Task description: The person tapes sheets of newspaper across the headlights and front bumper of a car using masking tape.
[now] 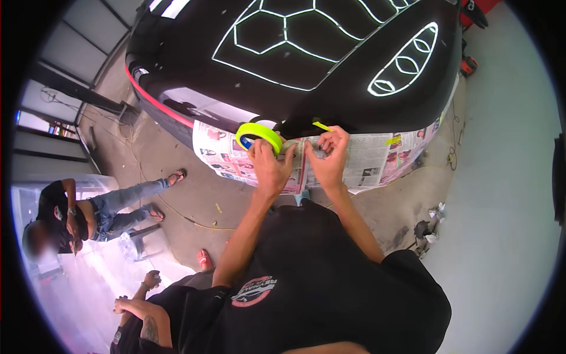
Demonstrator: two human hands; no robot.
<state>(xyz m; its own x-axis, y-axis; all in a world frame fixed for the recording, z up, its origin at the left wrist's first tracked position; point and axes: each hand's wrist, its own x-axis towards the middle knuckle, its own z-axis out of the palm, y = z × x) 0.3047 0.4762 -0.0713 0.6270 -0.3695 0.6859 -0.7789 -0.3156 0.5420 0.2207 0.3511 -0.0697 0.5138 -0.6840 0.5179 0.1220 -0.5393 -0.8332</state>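
Observation:
My left hand (272,170) is closed around a roll of bright yellow-green masking tape (260,134), held up at the car's front edge. Close beside it, my right hand (331,158) has bent fingers, with a short strip of yellow tape (322,125) at its upper fingertips. Both hands are over newspaper sheets (364,154) that hang along the lower edge of the glossy black car body (330,106). Another bit of yellow tape (393,141) sits on the newspaper at right.
A person in jeans (127,197) sits at left; another person's tattooed arm (154,321) is close by my left side. A yellow cord (188,219) runs over the concrete floor. Crumpled scraps (429,227) lie by the pale wall (501,177) at right.

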